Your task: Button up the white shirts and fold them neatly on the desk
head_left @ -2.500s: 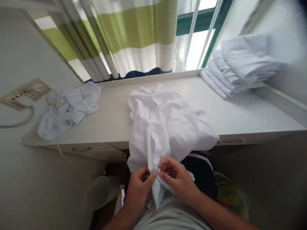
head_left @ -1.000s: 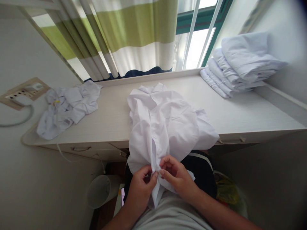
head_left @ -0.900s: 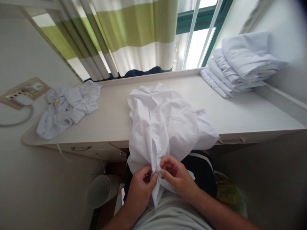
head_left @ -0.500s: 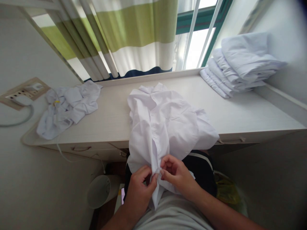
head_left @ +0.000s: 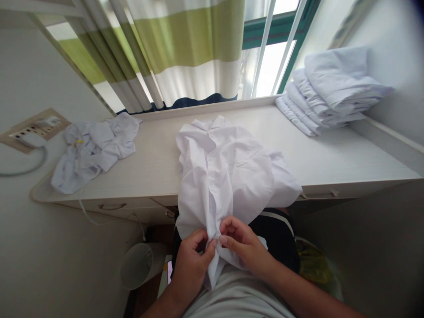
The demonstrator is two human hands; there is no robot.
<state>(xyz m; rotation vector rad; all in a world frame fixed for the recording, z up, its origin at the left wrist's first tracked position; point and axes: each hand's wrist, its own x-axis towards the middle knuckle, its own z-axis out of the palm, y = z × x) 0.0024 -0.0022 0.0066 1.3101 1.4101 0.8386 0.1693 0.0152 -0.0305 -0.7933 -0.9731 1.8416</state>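
Observation:
A crumpled white shirt (head_left: 228,170) lies on the pale desk (head_left: 159,163), collar toward the window, its lower part hanging over the near edge onto my lap. My left hand (head_left: 192,260) and my right hand (head_left: 243,247) meet at the shirt's front opening below the desk edge. Both pinch the white fabric along the button line, fingertips almost touching. One button shows a little above them.
A stack of folded white garments (head_left: 331,95) sits at the desk's back right. A crumpled white garment (head_left: 94,148) lies at the left end. A wall socket (head_left: 31,130) with a cable is on the left. A white bin (head_left: 141,265) stands under the desk. A striped curtain (head_left: 179,53) hangs behind.
Both hands stay pinched on the shirt's front edge, with only small finger movements. The shirt on the desk has hardly shifted.

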